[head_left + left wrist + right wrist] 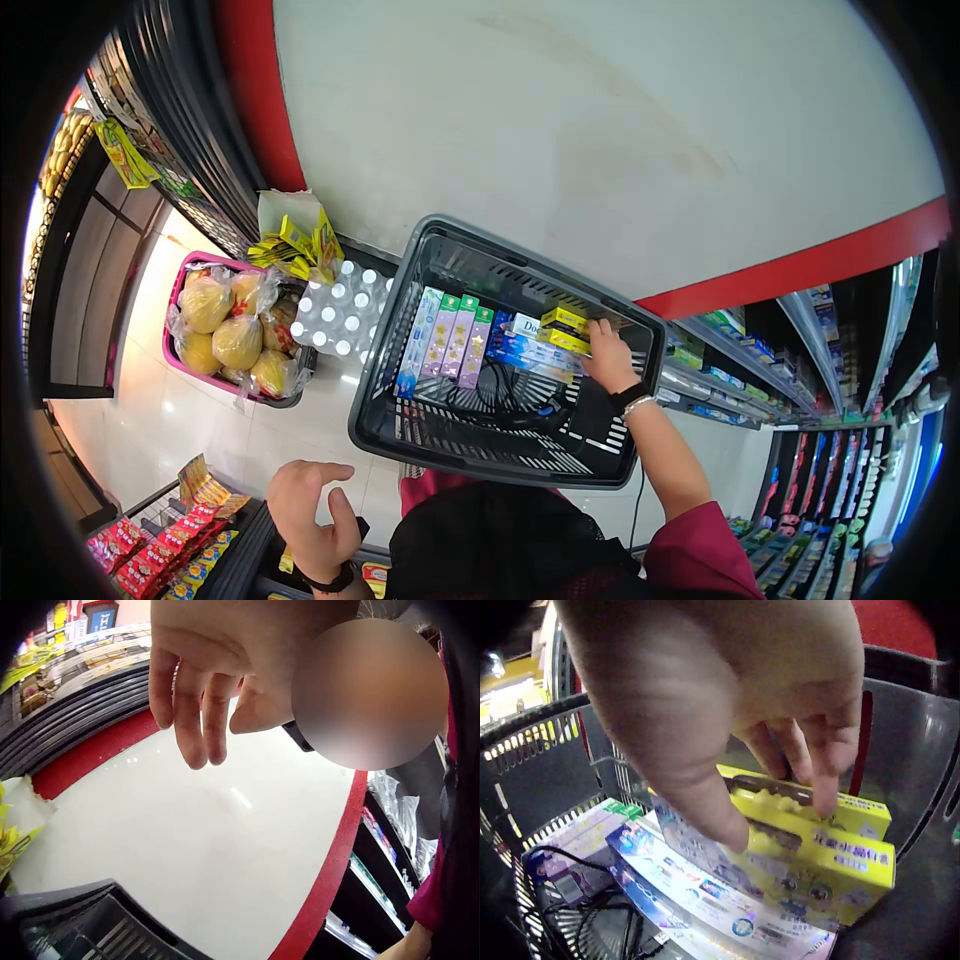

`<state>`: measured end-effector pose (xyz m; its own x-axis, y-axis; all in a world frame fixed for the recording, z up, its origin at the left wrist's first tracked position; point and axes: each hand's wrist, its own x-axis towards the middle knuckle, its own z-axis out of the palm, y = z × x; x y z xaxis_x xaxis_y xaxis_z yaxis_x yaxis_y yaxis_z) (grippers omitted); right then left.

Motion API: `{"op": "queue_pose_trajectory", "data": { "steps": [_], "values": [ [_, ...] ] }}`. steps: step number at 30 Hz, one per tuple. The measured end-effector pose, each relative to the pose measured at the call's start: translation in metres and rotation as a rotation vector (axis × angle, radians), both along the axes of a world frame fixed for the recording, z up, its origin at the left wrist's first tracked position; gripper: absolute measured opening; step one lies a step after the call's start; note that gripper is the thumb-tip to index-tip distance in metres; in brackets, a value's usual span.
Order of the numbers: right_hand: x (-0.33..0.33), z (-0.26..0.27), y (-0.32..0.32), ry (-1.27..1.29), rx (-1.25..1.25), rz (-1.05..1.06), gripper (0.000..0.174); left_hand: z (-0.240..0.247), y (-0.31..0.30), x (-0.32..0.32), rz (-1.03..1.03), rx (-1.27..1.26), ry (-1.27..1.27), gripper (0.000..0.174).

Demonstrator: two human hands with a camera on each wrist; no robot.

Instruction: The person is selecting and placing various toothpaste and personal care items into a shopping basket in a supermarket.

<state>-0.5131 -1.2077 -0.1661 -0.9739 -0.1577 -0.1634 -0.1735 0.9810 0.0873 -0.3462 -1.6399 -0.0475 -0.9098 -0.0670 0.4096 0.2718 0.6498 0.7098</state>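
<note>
In the head view a dark basket (440, 450) holds purple-and-green boxes (462, 340), blue-white boxes (535, 352) and two small yellow boxes (566, 328). My right hand (612, 360) reaches into its right end. In the right wrist view my right hand (727, 697) has its thumb and fingers on either side of the nearer yellow box (832, 862), pinching its upper part; the other yellow box stands behind it. My left hand (310, 515) hangs left of the basket, holding nothing; in the left wrist view my left hand (217, 667) has loosely bent fingers.
Left of the basket are shrink-wrapped bottles (342, 312) and a pink basket (172, 340) of bagged yellow fruit (238, 342). Snack packs (165, 550) sit at the lower left. Shelves of goods (740, 345) line the right. A black cable (592, 930) lies in the dark basket.
</note>
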Motion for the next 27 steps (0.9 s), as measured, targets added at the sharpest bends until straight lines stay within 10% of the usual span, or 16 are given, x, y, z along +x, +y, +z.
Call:
{"op": "queue_pose_trajectory", "data": {
  "steps": [13, 19, 27],
  "values": [
    [-0.004, 0.055, -0.006, -0.064, -0.085, -0.055, 0.051, -0.022, 0.048, -0.046, -0.219, 0.078, -0.04, 0.058],
    [0.049, 0.154, 0.034, -0.201, -0.897, -0.246, 0.055, 0.003, 0.133, -0.066, -0.418, 0.069, -0.082, 0.051],
    [0.209, 0.198, 0.188, -0.083, -1.204, -0.234, 0.054, 0.07, 0.307, -0.017, -0.693, -0.041, -0.205, 0.034]
  ]
}}
